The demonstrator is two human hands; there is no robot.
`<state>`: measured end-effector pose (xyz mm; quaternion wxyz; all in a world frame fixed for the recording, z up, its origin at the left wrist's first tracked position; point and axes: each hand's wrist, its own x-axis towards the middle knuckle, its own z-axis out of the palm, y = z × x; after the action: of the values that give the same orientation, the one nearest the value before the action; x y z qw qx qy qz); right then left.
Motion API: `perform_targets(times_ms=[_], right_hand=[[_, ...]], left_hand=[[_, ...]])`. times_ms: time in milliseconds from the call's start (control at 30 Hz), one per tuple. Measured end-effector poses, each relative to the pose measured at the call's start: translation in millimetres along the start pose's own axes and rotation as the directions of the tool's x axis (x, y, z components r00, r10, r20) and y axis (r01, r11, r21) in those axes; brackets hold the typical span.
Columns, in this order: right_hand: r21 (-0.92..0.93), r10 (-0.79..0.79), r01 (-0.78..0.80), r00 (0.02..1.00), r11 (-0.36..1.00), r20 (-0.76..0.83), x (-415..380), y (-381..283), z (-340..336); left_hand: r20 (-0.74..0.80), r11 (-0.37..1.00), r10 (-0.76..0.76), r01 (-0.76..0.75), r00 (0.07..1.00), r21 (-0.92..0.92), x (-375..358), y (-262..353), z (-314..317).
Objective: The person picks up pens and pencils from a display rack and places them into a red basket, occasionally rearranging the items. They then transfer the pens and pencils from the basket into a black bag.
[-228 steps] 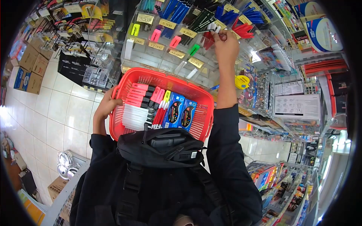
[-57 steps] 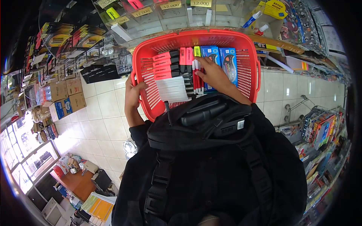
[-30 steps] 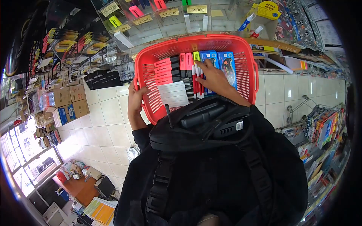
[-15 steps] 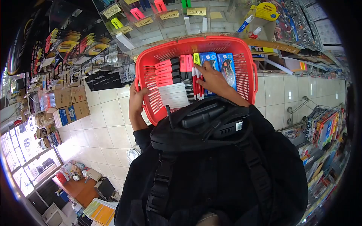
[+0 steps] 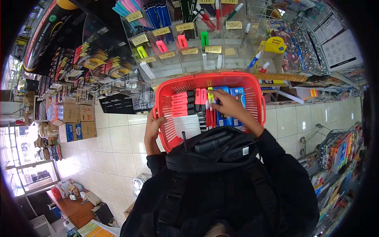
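A red plastic basket [image 5: 209, 76] sits in front of my body, and my left hand [image 5: 154, 125] is closed around its left rim. Inside, pink highlighters [image 5: 179, 103] lie stacked at the left above a pile of white boxes [image 5: 186, 125]. Two more pink highlighters [image 5: 200, 96] stand beside a yellow one [image 5: 210, 94]. Red markers with white caps [image 5: 211, 117] lie in the middle, next to blue packs [image 5: 224, 119]. My right hand [image 5: 229, 104] reaches in from the right, thumb and fingers bent around a marker's capped end by the yellow highlighter. The fingertips partly cover it.
Beyond the basket is a clear display rack [image 5: 181, 51] with price tags, pens and highlighters. Cardboard boxes [image 5: 81, 122] are stacked on the left. A wire rack of books [image 5: 335, 148] stands at right. My black chest bag [image 5: 213, 150] overlaps the basket's near edge.
The view has tilted up, so more of the display rack shows and the basket appears lower. My right hand has shifted slightly at the markers. My left hand keeps its hold on the rim.
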<state>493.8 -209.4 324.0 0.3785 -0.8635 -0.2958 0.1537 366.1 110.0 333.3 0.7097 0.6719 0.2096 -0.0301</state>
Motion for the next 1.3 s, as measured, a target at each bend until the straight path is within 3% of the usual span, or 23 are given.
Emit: perform_targets(times_ms=[67,100,200,300,400,500,600,733,833,933,1133,1233,1300], right_hand=[[0.149,-0.003,-0.012,0.995,0.989,0.101,15.3,-17.8,-42.2],[0.189,-0.085,0.085,0.996,0.978,-0.010,23.1,-25.5,-57.2],[0.173,-0.126,0.156,0.977,0.972,-0.172,50.8,-56.6,-113.6],[0.106,-0.182,0.254,0.874,0.961,-0.450,76.2,-91.9,-157.2],[-0.024,-0.244,0.290,0.754,0.957,-0.610,107.7,-100.4,-174.3],[-0.094,-0.315,0.339,0.688,0.936,-0.653,139.4,-95.3,-167.0],[-0.287,-0.308,0.157,0.728,0.945,-0.613,156.3,-95.5,-159.9],[-0.236,-0.197,0.058,0.755,0.970,-0.625,160.7,-103.8,-156.0],[-0.240,-0.213,0.072,0.742,0.968,-0.636,160.4,-104.2,-157.3],[-0.244,-0.316,0.200,0.621,0.949,-0.717,170.9,-88.1,-160.6],[0.050,-0.103,0.214,0.648,0.976,-0.755,142.1,-107.1,-192.5],[0.167,-0.160,0.559,0.489,0.813,-0.857,136.6,-100.3,-206.3],[0.309,-0.084,0.651,0.499,0.693,-0.863,119.8,-103.3,-217.3]], left_hand=[[-0.010,1.000,-0.007,0.007,1.000,0.001,-0.2,0.1,0.7],[0.006,1.000,-0.008,0.008,1.000,-0.015,-1.6,4.5,2.7],[-0.008,1.000,-0.024,0.024,1.000,-0.003,-2.0,5.2,2.9],[-0.004,1.000,-0.029,0.029,1.000,-0.001,-2.1,3.6,1.5],[0.000,1.000,-0.015,0.015,1.000,-0.004,-2.0,3.0,2.2],[0.000,1.000,0.001,-0.001,1.000,-0.010,-2.6,2.0,2.3],[-0.011,1.000,0.000,0.000,1.000,-0.007,-2.4,0.6,2.1],[-0.004,1.000,0.004,-0.004,1.000,-0.024,-3.6,3.6,4.0],[-0.007,1.000,-0.003,0.003,1.000,-0.029,-4.6,5.9,5.2],[-0.006,1.000,-0.010,0.010,1.000,-0.026,-4.0,4.9,5.0],[0.007,1.000,0.005,-0.005,1.000,-0.006,0.1,-0.3,0.2],[0.000,1.000,0.004,-0.004,1.000,-0.011,0.3,-3.0,-1.0],[-0.007,1.000,-0.001,0.001,1.000,-0.018,0.3,-2.9,0.4]])
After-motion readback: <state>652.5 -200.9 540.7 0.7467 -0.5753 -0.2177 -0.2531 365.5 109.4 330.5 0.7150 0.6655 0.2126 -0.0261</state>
